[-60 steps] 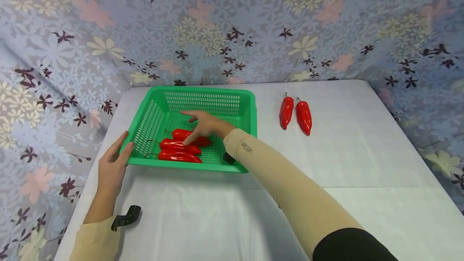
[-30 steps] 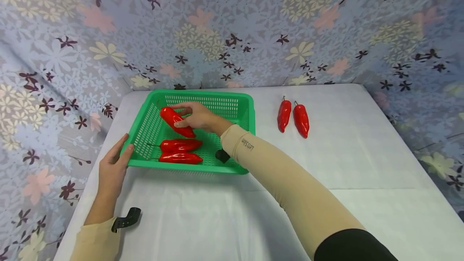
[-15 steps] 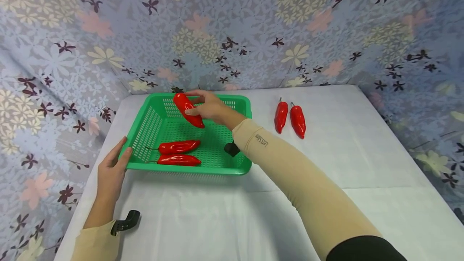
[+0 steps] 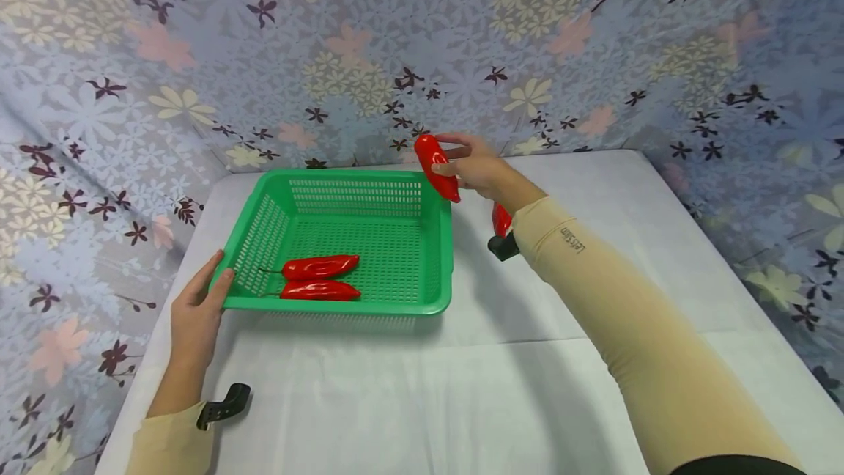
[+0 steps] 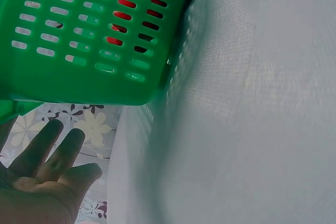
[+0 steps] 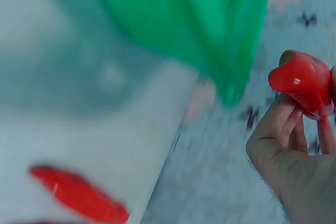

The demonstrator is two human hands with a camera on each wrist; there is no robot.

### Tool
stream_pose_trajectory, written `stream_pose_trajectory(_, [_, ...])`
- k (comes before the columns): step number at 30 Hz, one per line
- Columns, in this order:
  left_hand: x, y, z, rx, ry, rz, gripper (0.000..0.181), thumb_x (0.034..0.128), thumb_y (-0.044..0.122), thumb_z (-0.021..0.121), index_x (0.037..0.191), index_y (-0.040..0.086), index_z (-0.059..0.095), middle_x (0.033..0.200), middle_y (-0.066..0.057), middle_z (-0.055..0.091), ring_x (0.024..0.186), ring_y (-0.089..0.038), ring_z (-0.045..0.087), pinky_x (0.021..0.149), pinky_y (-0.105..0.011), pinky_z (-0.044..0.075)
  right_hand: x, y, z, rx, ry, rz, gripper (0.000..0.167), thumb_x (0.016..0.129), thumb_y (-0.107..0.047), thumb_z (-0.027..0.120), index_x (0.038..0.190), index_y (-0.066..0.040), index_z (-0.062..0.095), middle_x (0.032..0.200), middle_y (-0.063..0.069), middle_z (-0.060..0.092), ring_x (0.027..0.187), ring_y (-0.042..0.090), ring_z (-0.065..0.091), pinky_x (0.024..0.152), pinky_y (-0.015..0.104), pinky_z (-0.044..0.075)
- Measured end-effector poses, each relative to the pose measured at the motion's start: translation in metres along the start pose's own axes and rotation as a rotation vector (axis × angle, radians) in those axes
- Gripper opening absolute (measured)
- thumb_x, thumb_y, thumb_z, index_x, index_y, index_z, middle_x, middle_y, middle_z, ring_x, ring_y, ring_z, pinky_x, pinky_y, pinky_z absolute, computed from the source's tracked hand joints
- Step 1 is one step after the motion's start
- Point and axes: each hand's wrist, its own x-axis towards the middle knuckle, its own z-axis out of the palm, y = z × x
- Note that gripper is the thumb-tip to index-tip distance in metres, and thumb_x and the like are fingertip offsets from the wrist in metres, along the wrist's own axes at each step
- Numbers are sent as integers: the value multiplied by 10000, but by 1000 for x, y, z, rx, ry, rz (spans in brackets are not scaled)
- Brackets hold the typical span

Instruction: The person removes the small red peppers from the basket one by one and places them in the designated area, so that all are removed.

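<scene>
My right hand [image 4: 478, 167] pinches a glossy red pepper [image 4: 437, 168] between thumb and fingers, in the air by the back right corner of the green plastic basket [image 4: 435, 292]. In the right wrist view the same pepper [image 6: 304, 82] sits at the fingertips. My left hand [image 4: 198, 306] holds the basket's rim at the front left corner, thumb and a finger on it. Its other fingers [image 5: 63, 156] hang below the rim, in the left wrist view. Two red peppers lie side by side in the basket: a rear one [image 4: 319, 267] and a front one [image 4: 319, 289].
On the white-covered table [image 4: 369, 402], a red pepper [image 4: 501, 220] shows right of the basket, partly hidden by my right arm. Flowered cloth [image 4: 369, 35] stands behind the table. Black camera mounts sit at both wrists, the left one [image 4: 227, 405] near the tabletop.
My right hand reached into the basket, took one of three peppers, lifted it and carried it right, past the basket's right rim. The left hand stays at the corner.
</scene>
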Motion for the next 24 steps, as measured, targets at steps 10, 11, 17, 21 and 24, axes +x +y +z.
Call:
stream_pose_trajectory(10, [0, -3, 0, -19, 0, 15, 507, 992, 325, 667, 1478, 265, 536, 1565, 7, 420, 1185, -123, 514, 788, -75, 481, -20, 18, -102, -82, 189, 64, 704, 974, -160, 687, 1578, -289, 349, 1572, 121, 367, 1377, 344, 395, 1093, 491, 404])
stream_pose_trajectory(11, [0, -3, 0, -22, -1, 13, 507, 991, 324, 668, 1477, 265, 537, 1565, 8, 421, 1189, -124, 514, 789, -75, 482, -22, 20, -111, -77, 204, 64, 713, 977, -162, 683, 1585, -285, 333, 1579, 132, 352, 1390, 355, 378, 1100, 501, 392])
stream_pose_trajectory(17, [-1, -1, 0, -18, -3, 8, 504, 992, 323, 666, 1477, 272, 536, 1567, 14, 416, 1210, -129, 498, 803, -74, 474, -35, 29, -146, -90, 281, 64, 738, 983, -207, 674, 1604, -295, 286, 1609, 144, 302, 1428, 389, 317, 1115, 520, 365])
stream_pose_trajectory(21, [-3, 0, 0, -34, -2, 10, 500, 996, 308, 663, 1477, 260, 537, 1569, 6, 413, 1220, -143, 494, 815, -77, 476, -36, 37, -152, -90, 297, 69, 744, 976, -219, 687, 1601, -309, 292, 1610, 142, 302, 1429, 395, 318, 1110, 519, 371])
stream_pose_trajectory(24, [-3, 1, 1, -41, 3, 17, 492, 995, 297, 665, 1471, 250, 546, 1565, -4, 420, 1217, -148, 501, 816, -80, 479, -35, 52, -157, -97, 310, 91, 755, 974, -221, 690, 1604, -303, 283, 1614, 154, 290, 1434, 408, 303, 1110, 527, 368])
